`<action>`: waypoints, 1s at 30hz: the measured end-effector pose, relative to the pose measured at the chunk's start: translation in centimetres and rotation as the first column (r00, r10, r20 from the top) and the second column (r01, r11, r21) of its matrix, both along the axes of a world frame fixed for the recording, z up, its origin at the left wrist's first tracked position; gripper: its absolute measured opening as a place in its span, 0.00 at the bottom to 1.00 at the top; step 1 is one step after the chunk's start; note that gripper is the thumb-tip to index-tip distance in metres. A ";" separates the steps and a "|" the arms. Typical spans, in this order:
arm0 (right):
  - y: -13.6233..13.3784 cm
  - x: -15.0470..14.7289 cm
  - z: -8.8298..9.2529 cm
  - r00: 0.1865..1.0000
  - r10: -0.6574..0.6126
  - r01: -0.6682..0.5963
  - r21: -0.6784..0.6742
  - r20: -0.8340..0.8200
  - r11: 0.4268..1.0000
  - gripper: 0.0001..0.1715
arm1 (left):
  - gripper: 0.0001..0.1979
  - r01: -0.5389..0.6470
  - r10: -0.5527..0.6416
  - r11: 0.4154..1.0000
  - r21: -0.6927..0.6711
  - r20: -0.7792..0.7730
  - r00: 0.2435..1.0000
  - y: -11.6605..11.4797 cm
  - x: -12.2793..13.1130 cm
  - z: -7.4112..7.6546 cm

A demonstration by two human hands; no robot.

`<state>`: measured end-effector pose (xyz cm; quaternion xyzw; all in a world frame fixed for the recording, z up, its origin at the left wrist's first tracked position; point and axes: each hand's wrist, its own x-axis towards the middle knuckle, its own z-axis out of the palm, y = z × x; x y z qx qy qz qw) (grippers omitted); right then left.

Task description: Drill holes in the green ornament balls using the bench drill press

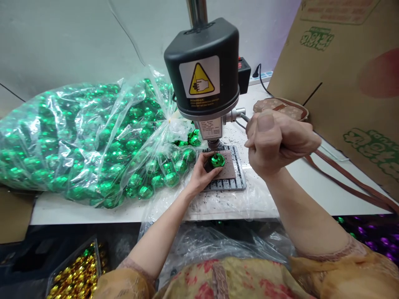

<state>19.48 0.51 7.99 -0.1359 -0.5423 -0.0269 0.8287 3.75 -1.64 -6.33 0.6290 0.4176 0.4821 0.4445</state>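
A small bench drill press [175, 70] with a black motor cover and a yellow hand-warning label stands in front of me. Beneath its chuck [213, 144], my left hand [201, 173] pinches a shiny green faceted ball [218, 160] between thumb and fingers. The ball rests over a brownish square board [230, 169] on the slotted metal base [240, 181]. My right hand [277, 141] is closed in a fist around the end of the press's feed lever [245, 118]; the grip itself is hidden inside the fingers. Any drill bit is hard to make out.
A large clear bag [93, 137] of green balls fills the left of the white table [71, 211]. At the right stand a cardboard box [349, 95] and a patterned bag [280, 107] with a brown strap. Gold balls [75, 274] sit in a container below left; purple balls [374, 236] lie below right.
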 end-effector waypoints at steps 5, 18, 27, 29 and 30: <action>0.4 -0.1 -0.5 1.000 -0.014 0.015 0.067 -0.028 0.998 0.31 | 0.27 0.011 -0.011 1.000 0.018 0.009 1.000 0.1 -0.1 -0.2; 0.1 -0.1 -1.3 1.000 -0.016 0.014 0.112 0.016 0.994 0.30 | 0.28 0.005 -0.003 0.999 0.050 -0.036 0.999 0.3 -0.2 -0.9; -0.1 0.4 -2.0 0.996 0.000 -0.013 0.143 0.088 0.990 0.28 | 0.27 -0.001 0.003 0.999 0.043 -0.032 1.000 0.1 0.0 -0.4; -0.4 0.1 -0.6 0.999 -0.004 0.002 0.040 0.040 0.999 0.30 | 0.27 -0.010 0.011 0.999 0.038 -0.040 0.999 0.2 0.0 -0.3; -0.6 -0.1 0.4 1.000 -0.001 0.002 -0.036 0.015 0.999 0.30 | 0.26 -0.019 0.021 0.999 0.038 -0.041 0.999 0.2 0.1 -0.2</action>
